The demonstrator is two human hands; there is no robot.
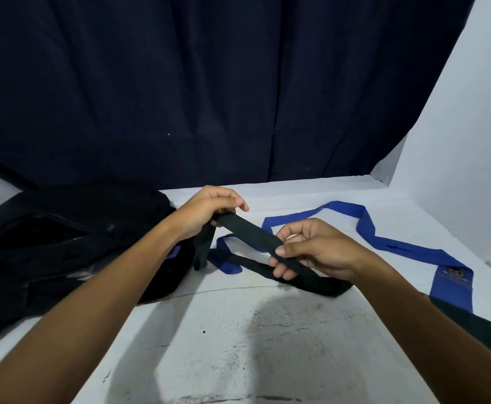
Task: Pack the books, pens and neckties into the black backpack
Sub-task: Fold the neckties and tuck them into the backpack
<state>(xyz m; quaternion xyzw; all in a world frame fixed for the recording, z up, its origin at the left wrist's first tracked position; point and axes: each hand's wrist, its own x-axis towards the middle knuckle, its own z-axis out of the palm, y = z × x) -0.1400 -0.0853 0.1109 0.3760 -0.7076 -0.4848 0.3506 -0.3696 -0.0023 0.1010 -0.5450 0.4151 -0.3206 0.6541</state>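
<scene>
The left hand (209, 212) grips one end of a narrow black fabric necktie (250, 233), its fingers (232, 201) curled over the band near the far middle of the white table (238, 330). The right hand (311, 252) pinches the same necktie further along, thumb on top and the other digits beneath. Between the two hands the band is raised off the table and drawn fairly straight. A short tail hangs down from the left hand; the longer remainder passes under the right hand and lies flat on the table, ending towards the right.

A long blue fabric necktie (363, 225) lies in loose bends on the table behind and to the right of the hands; its wide end sits at the right edge, and its narrow end passes beneath the black necktie.

The black fabric backpack (72, 243) lies on the left side of the table, just beside the left forearm. Its opening appears to face upward, though the dark material makes this uncertain.

A dark navy curtain (209, 83) hangs behind the table.
</scene>
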